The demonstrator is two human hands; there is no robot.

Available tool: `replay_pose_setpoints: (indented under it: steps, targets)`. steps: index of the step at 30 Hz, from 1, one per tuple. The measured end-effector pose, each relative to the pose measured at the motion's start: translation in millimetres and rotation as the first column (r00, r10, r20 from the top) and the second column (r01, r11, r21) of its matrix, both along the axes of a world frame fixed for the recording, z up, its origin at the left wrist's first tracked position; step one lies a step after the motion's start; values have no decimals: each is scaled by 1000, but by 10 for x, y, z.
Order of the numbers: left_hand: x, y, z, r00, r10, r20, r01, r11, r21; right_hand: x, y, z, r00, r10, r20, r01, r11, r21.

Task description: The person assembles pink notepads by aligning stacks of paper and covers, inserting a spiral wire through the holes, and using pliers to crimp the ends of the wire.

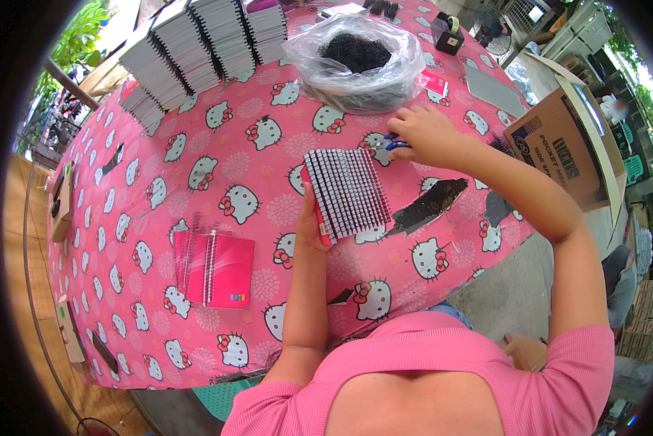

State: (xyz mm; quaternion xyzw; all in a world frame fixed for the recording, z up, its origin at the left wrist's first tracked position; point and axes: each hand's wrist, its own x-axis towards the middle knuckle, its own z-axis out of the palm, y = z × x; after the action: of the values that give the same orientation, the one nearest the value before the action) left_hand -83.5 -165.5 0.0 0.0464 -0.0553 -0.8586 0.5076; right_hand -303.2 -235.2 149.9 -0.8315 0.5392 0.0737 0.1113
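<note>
My left hand [314, 221] is closed around the left side of a stack of small spiral notebooks [349, 190]. Their bound edges face up, showing rows of dark coils and white paper, with a red cover on the near left side. Just beyond the stack's far right corner, my right hand [429, 134] grips a pair of blue-handled pliers [394, 143]. The pliers point left, their jaws apart from the notebooks. To the left, a few pink spiral notebooks [232, 270] lie overlapping on the table.
A clear plastic bag [308, 80] of black coils [357, 54] stands at the far middle. Tall notebook stacks [188, 54] fill the far left. At right are a tape dispenser [450, 38], a grey sheet [493, 90] and an open cardboard box [559, 149]. Dark patches mark the pink tablecloth [268, 167].
</note>
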Motion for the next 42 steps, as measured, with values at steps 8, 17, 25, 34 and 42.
replay_pose_setpoints:
  steps: [8, 17, 25, 34, 42]
  targets:
    - [-3, 5, 11, 1000, 8, 1, -8, 1000, -13, 5, -71, -51, 927, 344, -152, -376, 829, -414]
    - [-4, 1, 20, 999, 18, 47, -19, 1000, 15, 53, -112, 53, 897, 384, -220, -442, 801, -403]
    - [-7, 1, -3, 994, 20, 110, -25, 999, 41, 173, -183, 178, 994, 96, -58, -90, 991, 95]
    - [-19, -7, 26, 993, 26, 116, -30, 999, 27, 24, -57, 23, 980, 193, -38, -197, 953, -233]
    - [-25, -8, 34, 996, 20, 83, -22, 999, 26, 99, -112, 9, 893, 399, -209, -450, 805, -387]
